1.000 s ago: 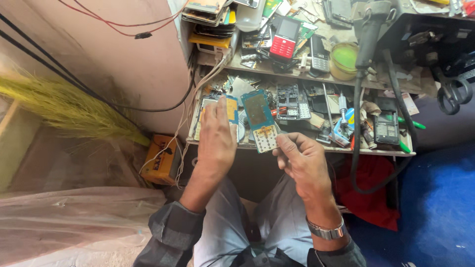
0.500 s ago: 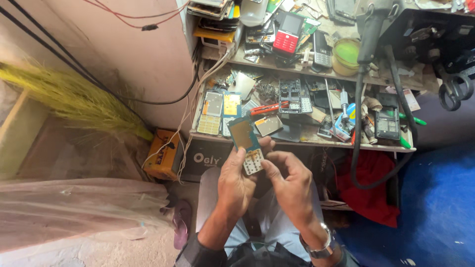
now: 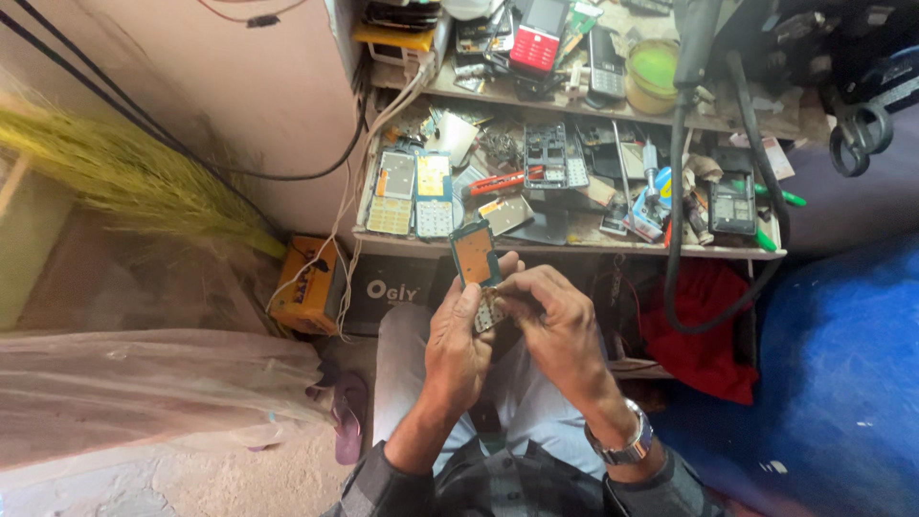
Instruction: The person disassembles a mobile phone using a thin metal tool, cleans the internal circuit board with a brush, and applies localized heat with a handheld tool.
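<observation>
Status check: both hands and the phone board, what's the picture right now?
Left hand grips phone circuit board, upright above lap. Right hand pinches at board's lower end. Cluttered workbench shelf just beyond; nothing between hands and board.

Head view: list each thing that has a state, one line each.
circuit board: held upright in both hands, over the lap.
left hand: gripping the board's lower end.
right hand: fingers pinching at the board's lower end.
red phone: lying on the upper shelf.
scissors: hanging, shut.
</observation>
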